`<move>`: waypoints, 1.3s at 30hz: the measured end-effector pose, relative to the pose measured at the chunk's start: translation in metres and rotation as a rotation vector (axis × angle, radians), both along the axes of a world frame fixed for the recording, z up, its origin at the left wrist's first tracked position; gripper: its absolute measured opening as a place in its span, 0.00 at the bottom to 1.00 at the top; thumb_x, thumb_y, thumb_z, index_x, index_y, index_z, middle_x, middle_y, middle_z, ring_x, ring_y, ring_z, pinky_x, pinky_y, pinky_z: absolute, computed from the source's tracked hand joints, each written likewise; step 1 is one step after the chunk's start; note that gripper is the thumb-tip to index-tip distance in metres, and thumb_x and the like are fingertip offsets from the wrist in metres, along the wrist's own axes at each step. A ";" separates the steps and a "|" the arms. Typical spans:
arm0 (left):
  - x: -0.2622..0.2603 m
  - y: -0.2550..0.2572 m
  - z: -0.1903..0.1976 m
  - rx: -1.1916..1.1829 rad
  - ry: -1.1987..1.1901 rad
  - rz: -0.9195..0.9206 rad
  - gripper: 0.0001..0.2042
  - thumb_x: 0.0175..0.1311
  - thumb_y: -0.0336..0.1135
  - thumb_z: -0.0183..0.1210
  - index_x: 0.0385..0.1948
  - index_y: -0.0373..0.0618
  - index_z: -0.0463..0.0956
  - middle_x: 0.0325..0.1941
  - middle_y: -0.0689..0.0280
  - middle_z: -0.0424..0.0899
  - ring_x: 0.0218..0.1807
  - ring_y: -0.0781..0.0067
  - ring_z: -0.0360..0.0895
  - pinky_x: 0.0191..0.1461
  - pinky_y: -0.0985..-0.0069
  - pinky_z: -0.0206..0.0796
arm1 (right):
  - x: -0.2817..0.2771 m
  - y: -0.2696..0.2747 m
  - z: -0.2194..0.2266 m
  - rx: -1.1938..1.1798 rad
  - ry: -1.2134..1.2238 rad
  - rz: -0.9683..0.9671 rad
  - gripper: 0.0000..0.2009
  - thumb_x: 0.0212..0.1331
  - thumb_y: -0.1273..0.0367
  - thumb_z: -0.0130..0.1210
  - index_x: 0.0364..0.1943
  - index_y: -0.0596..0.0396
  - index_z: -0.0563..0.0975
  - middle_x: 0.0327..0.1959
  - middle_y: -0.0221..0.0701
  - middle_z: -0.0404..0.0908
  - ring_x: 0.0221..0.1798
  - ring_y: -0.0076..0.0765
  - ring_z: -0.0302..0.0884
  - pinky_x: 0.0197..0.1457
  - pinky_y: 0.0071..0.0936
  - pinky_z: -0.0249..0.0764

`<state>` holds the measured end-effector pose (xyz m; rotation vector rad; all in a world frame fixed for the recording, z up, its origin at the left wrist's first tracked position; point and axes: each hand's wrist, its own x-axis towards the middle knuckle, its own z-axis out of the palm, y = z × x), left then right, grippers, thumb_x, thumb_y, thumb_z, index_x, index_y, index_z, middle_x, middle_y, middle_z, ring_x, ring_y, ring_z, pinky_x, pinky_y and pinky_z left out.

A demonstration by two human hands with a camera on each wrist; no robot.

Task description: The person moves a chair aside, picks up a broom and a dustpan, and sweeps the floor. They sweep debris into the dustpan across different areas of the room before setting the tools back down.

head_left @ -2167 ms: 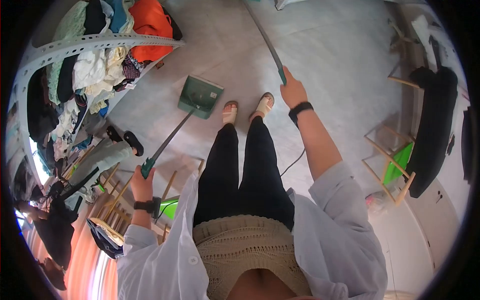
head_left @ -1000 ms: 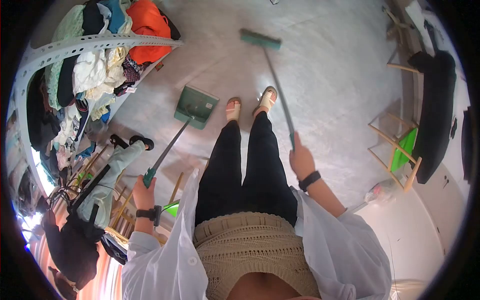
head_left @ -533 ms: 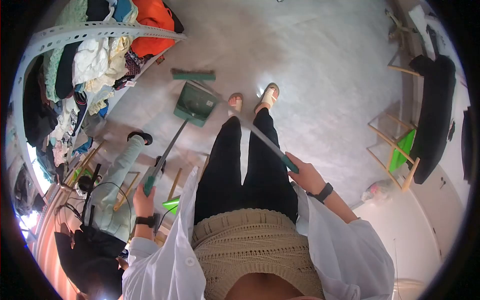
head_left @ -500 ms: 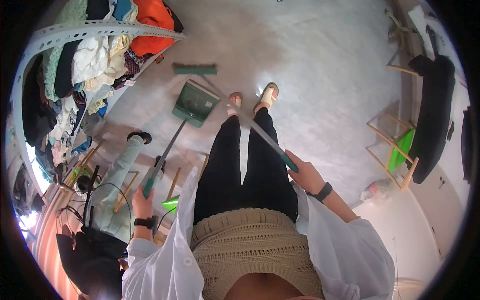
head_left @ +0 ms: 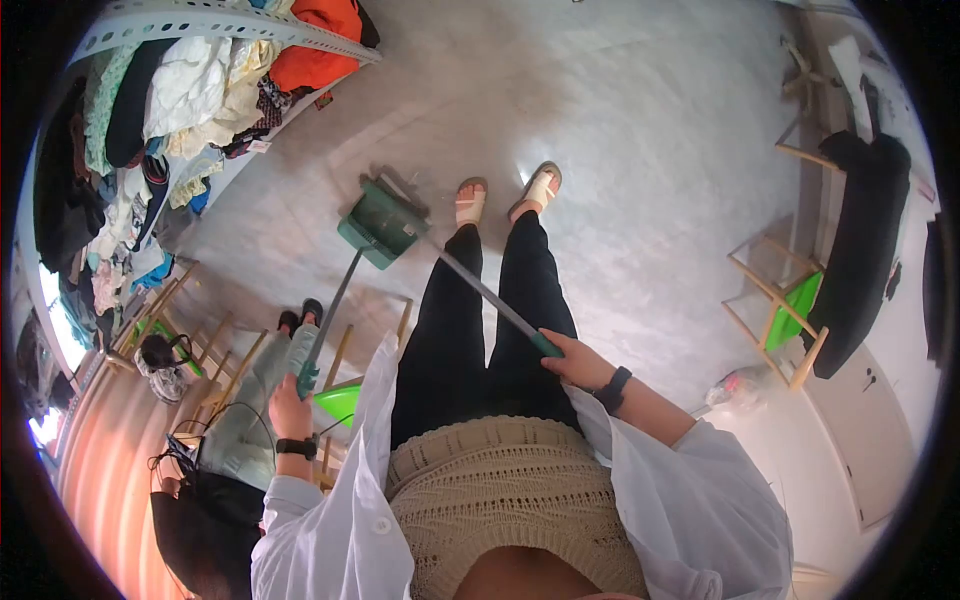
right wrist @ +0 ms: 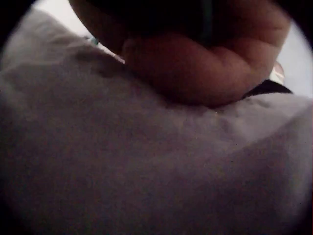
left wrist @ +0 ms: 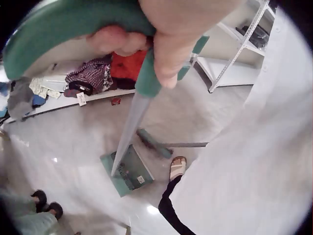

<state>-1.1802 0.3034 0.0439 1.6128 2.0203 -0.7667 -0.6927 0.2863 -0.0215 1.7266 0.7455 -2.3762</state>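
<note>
Broom head at the dustpan mouth

Broom [head_left: 480, 290] slants across the person's legs, its head touching the green dustpan [head_left: 378, 224] on the grey floor [head_left: 640, 150], just beside the sandalled feet. Right hand [head_left: 575, 362] is curled round the broom's green grip. Left hand [head_left: 290, 408] wraps the dustpan's long handle [left wrist: 128, 128], fingers closed tight. Clothes fill the shelf [head_left: 180, 90] nearby.

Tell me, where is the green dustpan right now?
In the head view the dustpan sits on the grey floor left of the person's sandalled feet, below the clothes shelf, with the broom head at its mouth.
</note>
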 end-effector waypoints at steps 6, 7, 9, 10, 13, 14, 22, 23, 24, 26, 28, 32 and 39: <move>0.008 0.003 0.004 -0.023 0.009 0.059 0.16 0.50 0.41 0.61 0.35 0.41 0.68 0.34 0.54 0.75 0.39 0.49 0.72 0.40 0.59 0.63 | 0.012 0.008 0.023 0.149 -0.053 0.052 0.32 0.54 0.67 0.53 0.64 0.47 0.54 0.31 0.48 0.77 0.34 0.47 0.77 0.39 0.35 0.71; 0.007 0.001 0.004 -0.030 0.009 0.067 0.16 0.50 0.41 0.61 0.35 0.41 0.68 0.34 0.54 0.75 0.39 0.49 0.72 0.40 0.59 0.63 | 0.016 0.009 0.025 0.206 -0.111 0.100 0.32 0.54 0.67 0.53 0.64 0.45 0.53 0.32 0.50 0.77 0.34 0.49 0.77 0.39 0.35 0.71; 0.004 -0.007 0.004 -0.035 0.006 0.074 0.16 0.48 0.39 0.61 0.33 0.42 0.67 0.33 0.54 0.76 0.39 0.49 0.72 0.39 0.58 0.63 | 0.019 0.016 0.033 0.250 -0.205 0.165 0.33 0.55 0.66 0.52 0.65 0.44 0.52 0.33 0.52 0.76 0.36 0.53 0.77 0.40 0.36 0.71; -0.001 -0.015 0.004 -0.031 0.004 0.072 0.15 0.47 0.37 0.62 0.32 0.42 0.67 0.33 0.54 0.76 0.38 0.49 0.72 0.39 0.58 0.63 | 0.017 0.022 0.037 0.242 -0.237 0.181 0.33 0.55 0.66 0.52 0.65 0.44 0.52 0.33 0.52 0.76 0.37 0.54 0.76 0.41 0.37 0.71; -0.003 -0.027 0.005 0.003 0.001 0.026 0.14 0.45 0.34 0.63 0.30 0.43 0.67 0.31 0.54 0.76 0.37 0.49 0.72 0.38 0.58 0.63 | 0.015 0.021 0.031 0.292 -0.271 0.174 0.33 0.55 0.66 0.52 0.65 0.45 0.50 0.36 0.53 0.76 0.38 0.57 0.76 0.42 0.39 0.71; -0.003 -0.028 0.004 -0.011 0.001 0.037 0.14 0.45 0.34 0.63 0.30 0.43 0.67 0.31 0.55 0.76 0.37 0.49 0.72 0.37 0.58 0.63 | 0.014 0.015 0.024 0.319 -0.273 0.163 0.33 0.55 0.66 0.52 0.65 0.46 0.50 0.37 0.53 0.76 0.38 0.57 0.75 0.43 0.39 0.70; -0.003 -0.024 0.002 -0.022 0.010 0.091 0.14 0.46 0.34 0.62 0.30 0.42 0.68 0.28 0.54 0.76 0.35 0.48 0.72 0.36 0.57 0.63 | -0.022 -0.014 0.001 0.072 -0.025 -0.037 0.30 0.55 0.65 0.53 0.62 0.54 0.56 0.43 0.46 0.76 0.41 0.44 0.76 0.46 0.34 0.69; 0.001 -0.022 0.004 -0.004 0.007 0.085 0.14 0.46 0.35 0.63 0.30 0.42 0.68 0.28 0.54 0.76 0.35 0.48 0.72 0.36 0.57 0.63 | -0.022 0.006 0.021 -0.227 0.026 -0.079 0.30 0.55 0.66 0.53 0.62 0.55 0.57 0.43 0.44 0.76 0.43 0.41 0.75 0.48 0.32 0.69; 0.003 -0.021 0.004 0.013 0.001 0.079 0.14 0.46 0.35 0.63 0.30 0.42 0.68 0.28 0.54 0.75 0.35 0.48 0.72 0.36 0.57 0.63 | -0.018 0.018 0.034 -0.210 0.050 -0.101 0.30 0.55 0.67 0.54 0.62 0.54 0.57 0.43 0.42 0.75 0.43 0.36 0.73 0.50 0.28 0.67; -0.001 -0.022 0.003 0.009 0.003 0.061 0.14 0.47 0.37 0.63 0.30 0.42 0.69 0.28 0.54 0.76 0.35 0.48 0.72 0.36 0.58 0.63 | -0.004 -0.001 0.031 0.026 0.038 -0.033 0.30 0.54 0.67 0.54 0.63 0.52 0.57 0.44 0.42 0.76 0.43 0.38 0.74 0.49 0.29 0.68; 0.000 -0.018 0.004 -0.006 0.001 0.080 0.15 0.48 0.40 0.62 0.32 0.41 0.69 0.29 0.52 0.76 0.36 0.47 0.72 0.36 0.58 0.63 | 0.007 -0.012 0.031 0.328 -0.016 0.066 0.31 0.54 0.67 0.54 0.63 0.48 0.57 0.46 0.45 0.75 0.43 0.44 0.76 0.47 0.31 0.70; 0.003 0.001 0.007 0.064 -0.004 0.145 0.17 0.50 0.43 0.62 0.32 0.40 0.69 0.29 0.51 0.76 0.35 0.46 0.72 0.36 0.58 0.63 | 0.030 0.002 0.032 0.329 -0.177 0.145 0.31 0.53 0.69 0.53 0.64 0.43 0.55 0.40 0.52 0.76 0.40 0.56 0.75 0.44 0.37 0.71; 0.032 0.039 0.004 0.253 -0.121 0.189 0.16 0.52 0.42 0.60 0.34 0.39 0.70 0.29 0.49 0.76 0.34 0.44 0.72 0.37 0.57 0.63 | 0.034 0.085 -0.024 0.738 -0.635 0.392 0.31 0.52 0.71 0.48 0.63 0.46 0.55 0.23 0.47 0.74 0.27 0.54 0.74 0.31 0.47 0.69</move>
